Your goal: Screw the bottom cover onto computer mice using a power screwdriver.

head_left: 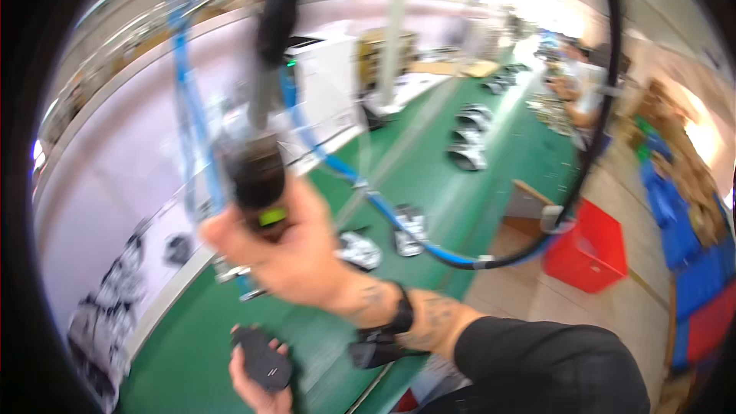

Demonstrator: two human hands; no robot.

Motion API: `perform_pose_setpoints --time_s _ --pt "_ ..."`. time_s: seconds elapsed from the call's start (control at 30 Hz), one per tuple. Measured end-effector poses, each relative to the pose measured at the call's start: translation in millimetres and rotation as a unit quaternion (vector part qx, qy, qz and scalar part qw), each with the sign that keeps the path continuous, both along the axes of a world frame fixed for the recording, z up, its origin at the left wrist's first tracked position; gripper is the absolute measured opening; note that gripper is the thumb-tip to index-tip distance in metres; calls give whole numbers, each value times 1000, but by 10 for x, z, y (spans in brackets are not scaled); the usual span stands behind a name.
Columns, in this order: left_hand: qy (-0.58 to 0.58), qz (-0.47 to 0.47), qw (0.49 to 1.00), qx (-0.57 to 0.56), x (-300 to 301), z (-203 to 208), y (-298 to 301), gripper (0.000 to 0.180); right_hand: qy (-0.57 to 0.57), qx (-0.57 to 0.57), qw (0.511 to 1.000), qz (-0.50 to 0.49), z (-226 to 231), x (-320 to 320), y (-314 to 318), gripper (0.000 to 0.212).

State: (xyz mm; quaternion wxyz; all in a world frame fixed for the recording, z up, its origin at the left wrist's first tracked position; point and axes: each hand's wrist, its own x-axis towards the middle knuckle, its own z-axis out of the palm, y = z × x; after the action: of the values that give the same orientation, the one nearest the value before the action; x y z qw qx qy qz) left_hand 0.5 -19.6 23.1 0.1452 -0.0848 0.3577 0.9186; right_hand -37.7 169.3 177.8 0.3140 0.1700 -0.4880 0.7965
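While R hand (295,249) grips a black tool (257,172), L hand (251,389) holds a dark part (263,362)

Though motion blur softens much of the view, R hand's grasp reads OK: fingers wrapped round the tool's lower body — a dark cylinder w/ a bright yellow-green patch. Its upper end meets a greyish shaft, then a thick black cable going up out of view. Whether the tool's tip touches anything, can't tell. R forearm comes in from the right w/ a black wristband (403,309) and a black sleeve (548,360).

L hand is at the near edge, its fingers closed on the sides of the dark part: flat, rounded, w/ small pale marks on its face. Part is over the near left stretch of the green belt (172,353), nearer than the tool and apart from it.

Just beyond R wrist, two silvery-black pieces (409,231) lie on the belt, w/ a row of similar pieces (469,136) farther off. More blurred silvery-black items (115,310) sit left of the belt. Blue tubing (331,161) crosses from left to right, meeting a big black hose loop (613,38). Far side: white box-shaped unit (326,84) w/ a green light. Right of the belt — red bin (586,249) on the floor, plus another person (589,80) farther back.
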Motion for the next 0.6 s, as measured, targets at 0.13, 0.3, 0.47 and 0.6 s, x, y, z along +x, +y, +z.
perform_pose_setpoints --time_s 0.13,0.3,0.47,0.6 --pt "-17 -56 998 -4 58 208 228 44 23 33 999 -7 132 39 259 44" --pt "-39 -75 996 6 122 184 78 42 47 60 996 -55 68 108 143 44" --pt "-47 -55 997 -6 83 184 22 42 27 101 994 -11 86 105 55 45" --pt "-40 -67 997 -13 77 128 15 42 -11 87 996 26 48 148 56 44"
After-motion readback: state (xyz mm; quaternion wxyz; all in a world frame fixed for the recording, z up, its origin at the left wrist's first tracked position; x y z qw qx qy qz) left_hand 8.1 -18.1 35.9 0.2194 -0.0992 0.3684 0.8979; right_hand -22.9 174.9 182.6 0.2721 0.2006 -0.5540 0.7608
